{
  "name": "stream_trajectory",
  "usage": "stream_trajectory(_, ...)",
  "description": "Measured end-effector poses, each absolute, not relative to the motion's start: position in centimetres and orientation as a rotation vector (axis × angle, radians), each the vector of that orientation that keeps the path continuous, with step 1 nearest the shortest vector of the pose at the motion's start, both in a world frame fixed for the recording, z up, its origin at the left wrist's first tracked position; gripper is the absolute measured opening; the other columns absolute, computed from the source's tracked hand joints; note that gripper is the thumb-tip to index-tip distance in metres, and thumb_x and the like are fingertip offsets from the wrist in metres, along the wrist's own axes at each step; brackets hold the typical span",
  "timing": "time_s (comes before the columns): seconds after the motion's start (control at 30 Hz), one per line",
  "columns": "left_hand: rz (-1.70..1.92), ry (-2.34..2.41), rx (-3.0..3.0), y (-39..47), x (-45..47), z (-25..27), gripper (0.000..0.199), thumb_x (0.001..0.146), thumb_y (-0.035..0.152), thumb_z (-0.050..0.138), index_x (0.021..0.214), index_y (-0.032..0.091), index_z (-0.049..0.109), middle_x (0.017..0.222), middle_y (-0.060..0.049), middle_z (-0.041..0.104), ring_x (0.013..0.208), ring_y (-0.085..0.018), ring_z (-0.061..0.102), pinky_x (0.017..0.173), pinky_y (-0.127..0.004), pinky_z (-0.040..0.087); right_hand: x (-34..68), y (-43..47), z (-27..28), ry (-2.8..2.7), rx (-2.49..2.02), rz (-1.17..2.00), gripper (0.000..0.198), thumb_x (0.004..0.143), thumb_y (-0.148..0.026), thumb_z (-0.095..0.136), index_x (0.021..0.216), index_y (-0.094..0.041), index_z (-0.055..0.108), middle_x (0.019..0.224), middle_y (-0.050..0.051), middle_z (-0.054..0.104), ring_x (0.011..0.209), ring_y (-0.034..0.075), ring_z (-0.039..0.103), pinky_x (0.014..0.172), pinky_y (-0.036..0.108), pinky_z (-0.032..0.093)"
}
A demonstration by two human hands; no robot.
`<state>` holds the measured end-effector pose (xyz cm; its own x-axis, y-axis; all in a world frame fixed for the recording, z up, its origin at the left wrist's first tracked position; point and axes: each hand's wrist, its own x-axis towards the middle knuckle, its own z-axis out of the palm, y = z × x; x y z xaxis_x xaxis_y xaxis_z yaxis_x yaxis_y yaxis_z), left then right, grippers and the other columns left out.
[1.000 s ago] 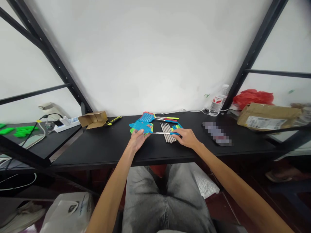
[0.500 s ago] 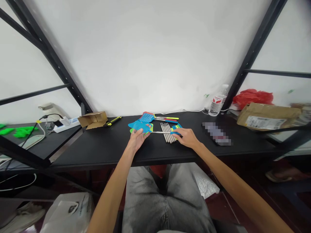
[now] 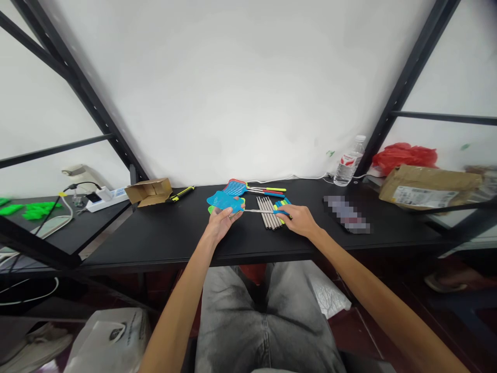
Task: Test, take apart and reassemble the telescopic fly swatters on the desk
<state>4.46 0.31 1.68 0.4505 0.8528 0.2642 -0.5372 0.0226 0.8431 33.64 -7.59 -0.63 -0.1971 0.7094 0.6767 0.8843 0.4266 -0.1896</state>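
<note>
A blue fly swatter point(image 3: 224, 200) with a thin metal shaft is held level between both hands. My left hand point(image 3: 223, 223) grips its perforated head near the neck. My right hand point(image 3: 298, 220) is closed round its blue handle. Under the blue head shows part of a green swatter head point(image 3: 211, 209). Just left of my right hand lies a row of metal rods point(image 3: 268, 213), with yellow and blue handles point(image 3: 285, 202) partly hidden beside them. Behind, several finished-looking swatters point(image 3: 236, 186) lie stacked, their handles pointing right.
On the black table point(image 3: 155, 238) stand an open cardboard box point(image 3: 149, 192) and a yellow-black cutter point(image 3: 182, 194) at left. To the right are a blurred dark object point(image 3: 347, 213), a water bottle point(image 3: 348, 163), a taped carton point(image 3: 427, 187) and a red plastic bag point(image 3: 406, 155).
The blue swatter head has turned slightly, so its perforated face shows more fully. Both hands keep their hold and have barely moved.
</note>
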Motion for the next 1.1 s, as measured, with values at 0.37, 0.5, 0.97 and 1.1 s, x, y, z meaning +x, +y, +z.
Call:
stream_trajectory(0.37, 1.103, 0.437, 1.103, 0.7, 4.4, 1.1, 0.057, 0.072, 0.029, 0.082, 0.125, 0.021, 0.064, 0.125, -0.011, 0.070, 0.112, -0.033, 0.068, 0.081, -0.037, 0.055, 33.7, -7.5, -0.6, -1.920, -1.350, -0.295, 0.027, 0.099, -0.041, 0.052, 0.107, -0.024, 0.071, 0.107, 0.006, 0.077, 0.097, 0.022, 0.073, 0.083, 0.031, 0.054)
stream_trajectory(0.5, 1.096, 0.461, 1.109, 1.0, 4.3, 0.7, 0.057, 0.071, 0.027, 0.083, 0.125, 0.022, 0.065, 0.121, -0.010, 0.071, 0.104, -0.030, 0.070, 0.070, -0.032, 0.054, 33.7, -7.5, -0.6, -1.926, -1.355, -0.291, 0.026, 0.099, -0.041, 0.052, 0.108, -0.024, 0.071, 0.108, 0.006, 0.076, 0.097, 0.023, 0.073, 0.084, 0.032, 0.054)
stream_trajectory(0.97, 1.055, 0.565, 1.109, 0.5, 4.6, 0.5, 0.023, 0.065, 0.023, 0.086, 0.081, 0.015, 0.073, 0.081, -0.005, 0.072, 0.074, -0.017, 0.065, 0.064, -0.030, 0.049, 33.9, -7.6, -0.6, -1.973, -1.309, -0.231, 0.028, 0.100, -0.042, 0.051, 0.108, -0.023, 0.069, 0.106, 0.007, 0.076, 0.096, 0.024, 0.073, 0.083, 0.033, 0.054)
stream_trajectory(1.1, 1.081, 0.558, 1.103, 0.6, 4.7, 0.6, 0.028, 0.063, 0.025, 0.087, 0.085, 0.016, 0.073, 0.082, -0.003, 0.072, 0.071, -0.015, 0.064, 0.062, -0.028, 0.049, 33.6, -7.7, -0.4, -1.956, -1.278, -0.168, 0.025, 0.099, -0.041, 0.052, 0.109, -0.023, 0.068, 0.107, 0.006, 0.075, 0.095, 0.023, 0.072, 0.084, 0.033, 0.054)
